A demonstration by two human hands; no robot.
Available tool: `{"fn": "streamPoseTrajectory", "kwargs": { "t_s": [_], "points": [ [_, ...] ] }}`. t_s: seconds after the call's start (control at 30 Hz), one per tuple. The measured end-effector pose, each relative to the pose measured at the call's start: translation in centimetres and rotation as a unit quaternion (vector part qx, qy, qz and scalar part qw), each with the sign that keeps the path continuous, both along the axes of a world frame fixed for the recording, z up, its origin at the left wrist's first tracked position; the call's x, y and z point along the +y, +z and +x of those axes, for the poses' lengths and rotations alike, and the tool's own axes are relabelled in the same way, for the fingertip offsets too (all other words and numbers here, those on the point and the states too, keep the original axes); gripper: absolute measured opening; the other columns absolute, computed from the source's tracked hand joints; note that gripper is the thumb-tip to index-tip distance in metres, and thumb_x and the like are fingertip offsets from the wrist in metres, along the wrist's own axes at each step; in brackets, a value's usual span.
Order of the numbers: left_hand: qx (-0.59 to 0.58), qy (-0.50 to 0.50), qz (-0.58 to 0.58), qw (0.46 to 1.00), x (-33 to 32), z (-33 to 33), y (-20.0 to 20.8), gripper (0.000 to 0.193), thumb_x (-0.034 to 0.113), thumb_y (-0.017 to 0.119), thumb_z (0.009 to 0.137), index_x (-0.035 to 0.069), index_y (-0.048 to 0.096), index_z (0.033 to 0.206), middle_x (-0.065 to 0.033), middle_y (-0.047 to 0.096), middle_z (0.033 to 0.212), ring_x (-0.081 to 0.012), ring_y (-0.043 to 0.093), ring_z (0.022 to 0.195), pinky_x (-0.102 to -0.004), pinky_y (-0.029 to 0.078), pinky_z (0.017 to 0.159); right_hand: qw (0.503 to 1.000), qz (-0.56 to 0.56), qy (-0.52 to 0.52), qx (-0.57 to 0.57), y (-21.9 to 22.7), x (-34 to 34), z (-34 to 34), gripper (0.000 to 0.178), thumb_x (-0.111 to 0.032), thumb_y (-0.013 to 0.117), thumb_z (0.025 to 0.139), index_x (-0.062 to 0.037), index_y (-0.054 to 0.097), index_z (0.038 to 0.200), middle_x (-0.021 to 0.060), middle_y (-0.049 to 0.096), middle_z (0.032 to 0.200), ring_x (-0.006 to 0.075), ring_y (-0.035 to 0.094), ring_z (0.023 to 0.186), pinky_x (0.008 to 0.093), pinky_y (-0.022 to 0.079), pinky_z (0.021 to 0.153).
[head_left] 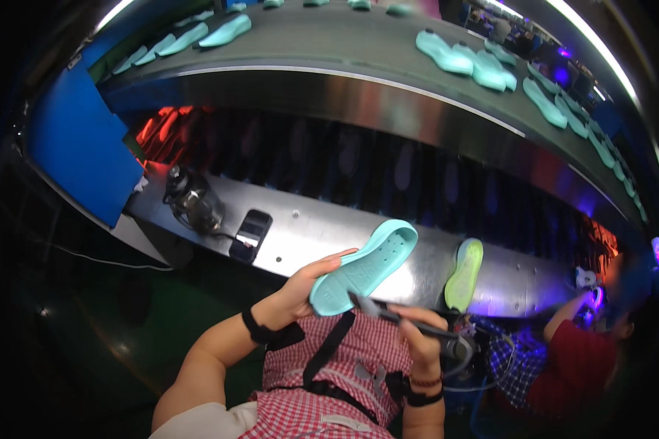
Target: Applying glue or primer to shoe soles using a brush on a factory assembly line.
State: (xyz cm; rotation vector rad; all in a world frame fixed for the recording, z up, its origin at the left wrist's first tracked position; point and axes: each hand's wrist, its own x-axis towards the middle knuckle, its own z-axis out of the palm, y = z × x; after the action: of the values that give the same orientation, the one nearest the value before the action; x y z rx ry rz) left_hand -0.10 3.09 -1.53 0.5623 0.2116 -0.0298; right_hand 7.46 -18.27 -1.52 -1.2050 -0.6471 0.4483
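My left hand is closed on the edge of a teal shoe sole, which is held tilted with its hollow inner side up. Small round holes show near the sole's far end. In my right hand is a dark handheld tool, its tip against or just over the sole's near end. The tool is blurred, and I cannot tell its exact kind. To the right, a yellow-green shoe sole lies on the metal ledge.
A dark bottle and a black phone-like device are on the ledge at left. Beyond, a conveyor belt carries several teal soles, above a slot with red glow. A co-worker in a red sleeve is at right.
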Motion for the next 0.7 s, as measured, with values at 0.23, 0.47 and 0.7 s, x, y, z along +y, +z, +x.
{"fn": "streamPoseTrajectory", "kwargs": {
  "t_s": [0.23, 0.47, 0.7],
  "points": [
    [-0.258, 0.070, 0.132, 0.954, 9.4, 5.6, 14.0, 0.051, 0.033, 0.028, 0.090, -0.001, 0.032, 0.127, -0.0199, 0.042, 0.124, -0.0375, 0.049, 0.105, -0.0531, 0.043, 0.086, 0.969, 0.158, -0.085, 0.171, -3.8, -3.3, 2.5, 0.021, -0.007, 0.050, 0.084, 0.0021, 0.051, 0.103, 0.0263, 0.056, 0.104, 0.0141, 0.048, 0.044, 0.0225, 0.040, 0.041],
    [-0.141, 0.409, -0.126, 0.892, 17.2, 18.8, 19.8, 0.071, 0.046, 0.036, 0.086, -0.003, 0.016, 0.133, -0.0178, 0.023, 0.138, -0.0306, 0.025, 0.128, -0.0474, 0.021, 0.104, 0.933, 0.220, -0.126, 0.256, -5.2, -3.8, 2.6, 0.020, -0.006, 0.053, 0.083, 0.0030, 0.053, 0.100, 0.0248, 0.057, 0.101, 0.0176, 0.052, 0.051, 0.0255, 0.043, 0.047],
    [-0.058, 0.253, 0.826, 0.500, 6.7, 28.8, 16.8, 0.066, 0.033, 0.058, 0.078, 0.007, 0.029, 0.132, -0.0279, 0.028, 0.132, -0.0434, 0.031, 0.121, -0.0461, 0.030, 0.098, 0.920, 0.217, -0.149, 0.292, -6.1, -5.3, 3.8, 0.021, 0.003, 0.050, 0.081, 0.0065, 0.054, 0.101, 0.0233, 0.057, 0.101, 0.0235, 0.059, 0.074, 0.0325, 0.049, 0.068]
  ]
}}
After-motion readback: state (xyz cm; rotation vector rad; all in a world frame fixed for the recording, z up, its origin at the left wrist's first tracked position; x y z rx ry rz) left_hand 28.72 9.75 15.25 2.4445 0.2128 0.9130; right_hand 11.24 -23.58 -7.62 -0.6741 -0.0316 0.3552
